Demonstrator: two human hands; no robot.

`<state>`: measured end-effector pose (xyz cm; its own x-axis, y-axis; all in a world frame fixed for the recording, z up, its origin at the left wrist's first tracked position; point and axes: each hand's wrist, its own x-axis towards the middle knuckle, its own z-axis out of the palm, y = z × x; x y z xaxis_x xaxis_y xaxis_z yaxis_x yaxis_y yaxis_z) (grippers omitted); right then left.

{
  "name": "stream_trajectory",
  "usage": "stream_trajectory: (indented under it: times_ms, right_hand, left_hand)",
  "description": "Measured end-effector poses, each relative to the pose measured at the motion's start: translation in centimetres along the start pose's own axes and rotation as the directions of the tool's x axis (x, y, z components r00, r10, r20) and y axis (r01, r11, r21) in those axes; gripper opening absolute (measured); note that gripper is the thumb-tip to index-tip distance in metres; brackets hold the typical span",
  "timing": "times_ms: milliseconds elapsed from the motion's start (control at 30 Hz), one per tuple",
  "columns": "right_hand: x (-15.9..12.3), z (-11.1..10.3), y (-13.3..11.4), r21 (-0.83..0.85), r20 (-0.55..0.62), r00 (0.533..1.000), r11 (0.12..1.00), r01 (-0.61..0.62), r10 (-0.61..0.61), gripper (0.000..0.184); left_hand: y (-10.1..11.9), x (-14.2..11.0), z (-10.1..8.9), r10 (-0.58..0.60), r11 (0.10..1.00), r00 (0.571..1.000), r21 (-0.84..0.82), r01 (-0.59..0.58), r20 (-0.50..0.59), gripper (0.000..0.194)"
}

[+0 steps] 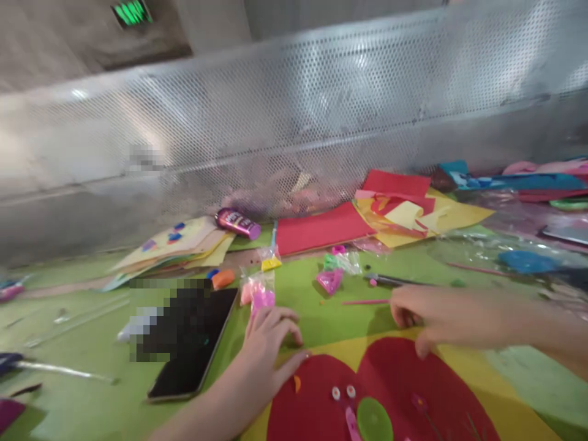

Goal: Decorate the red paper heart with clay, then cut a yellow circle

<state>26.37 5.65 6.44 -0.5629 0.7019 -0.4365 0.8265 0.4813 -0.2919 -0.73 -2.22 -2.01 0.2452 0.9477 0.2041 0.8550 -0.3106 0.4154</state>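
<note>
My left hand (271, 343) is open, its fingers loosely bent and its thumb apart. The fingers reach a small clear packet of pink clay (263, 300), and the thumb lies over a red paper heart (321, 373) on yellow paper (517, 392). My right hand (436, 315) hangs over the heart's upper right edge, fingers curled down and thumb apart. A thin pink stick (365, 302) ends at its fingertips; no grip on it shows. On the heart are two googly eyes (343, 392), a green clay oval (374, 419) and a small flower (419, 402).
A phone (202, 343) lies left of my left hand. Behind are a purple can (237, 223) on its side, red sheets (321, 229) and yellow scraps (441, 211). A perforated metal panel (294, 116) borders the back. Blue clay (527, 261) lies at right, a screwdriver-like tool (59, 369) at left.
</note>
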Motion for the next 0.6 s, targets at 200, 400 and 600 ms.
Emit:
stream_trajectory:
  times_ms: [200, 400, 600]
  right_hand:
    - [-0.4, 0.1, 0.7, -0.009, -0.053, 0.992, 0.993, 0.115, -0.115, 0.016]
    - [0.1, -1.2, 1.8, 0.2, -0.071, 0.966, 0.945, 0.257, -0.248, 0.01]
    - [-0.1, -2.7, 2.9, 0.365, -0.177, 0.957, 0.887, 0.282, -0.231, 0.014]
  left_hand:
    - [0.5, 0.4, -0.5, -0.036, 0.998, 0.999, -0.056, 0.035, -0.014, 0.008]
    - [-0.2, 1.3, -1.9, -0.199, 0.921, 0.978, -0.329, 0.21, 0.066, 0.027]
    - [-1.3, 2.0, -3.9, -0.448, 0.398, 0.846, -0.784, 0.477, 0.288, 0.046]
